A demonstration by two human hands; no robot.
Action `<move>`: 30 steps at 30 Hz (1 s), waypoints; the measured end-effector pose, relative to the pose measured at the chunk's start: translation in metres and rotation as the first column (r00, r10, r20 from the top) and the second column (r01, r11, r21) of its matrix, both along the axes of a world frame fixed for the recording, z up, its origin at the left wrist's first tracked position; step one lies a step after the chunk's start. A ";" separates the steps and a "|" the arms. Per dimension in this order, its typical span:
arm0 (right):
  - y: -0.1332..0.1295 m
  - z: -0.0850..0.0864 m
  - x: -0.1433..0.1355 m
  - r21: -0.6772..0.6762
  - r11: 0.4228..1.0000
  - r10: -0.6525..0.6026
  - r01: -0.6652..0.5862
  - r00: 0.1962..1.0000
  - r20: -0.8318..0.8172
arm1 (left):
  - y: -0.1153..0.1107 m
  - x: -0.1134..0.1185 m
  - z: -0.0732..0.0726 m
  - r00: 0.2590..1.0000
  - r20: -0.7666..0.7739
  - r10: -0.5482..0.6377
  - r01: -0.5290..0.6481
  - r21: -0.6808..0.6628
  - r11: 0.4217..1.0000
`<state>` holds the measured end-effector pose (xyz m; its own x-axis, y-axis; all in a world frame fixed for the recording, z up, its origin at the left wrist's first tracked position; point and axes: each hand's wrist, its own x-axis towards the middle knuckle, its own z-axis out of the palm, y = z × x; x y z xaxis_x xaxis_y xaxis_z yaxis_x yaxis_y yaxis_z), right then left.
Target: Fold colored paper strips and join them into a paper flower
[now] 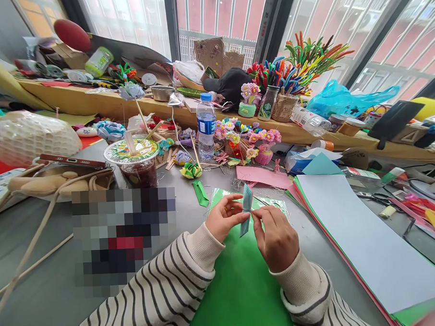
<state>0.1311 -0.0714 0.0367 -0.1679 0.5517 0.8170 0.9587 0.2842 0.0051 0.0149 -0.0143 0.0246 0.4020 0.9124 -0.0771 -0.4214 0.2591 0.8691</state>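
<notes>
Between my two hands, a narrow folded strip of light blue paper (247, 200) stands nearly upright above a green sheet (240, 287). My left hand (225, 216) grips it near its middle from the left, thumb and fingers on either side. My right hand (276, 235) pinches at the strip's middle from the right; what lies between its fingertips is too small to make out. A small folded green paper piece (200, 193) lies to the left of the green sheet.
A stack of coloured paper (364, 224) lies at right, pink paper (263, 176) beyond my hands. A drink cup (133, 162) stands at left, a water bottle (206, 127) behind. Flowers (252, 137) and a cluttered ledge line the back. Scissors (370, 195) lie far right.
</notes>
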 end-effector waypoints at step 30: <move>-0.001 0.001 0.004 -0.088 0.995 0.034 -0.046 0.990 -0.139 | 0.000 -0.002 0.001 1.000 0.004 -0.012 0.012 0.098 0.995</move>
<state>0.1351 -0.0728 0.0373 -0.0807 0.6195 0.7808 0.9365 0.3154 -0.1534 0.0129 -0.0147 0.0260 0.4131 0.9106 0.0147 -0.4229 0.1775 0.8886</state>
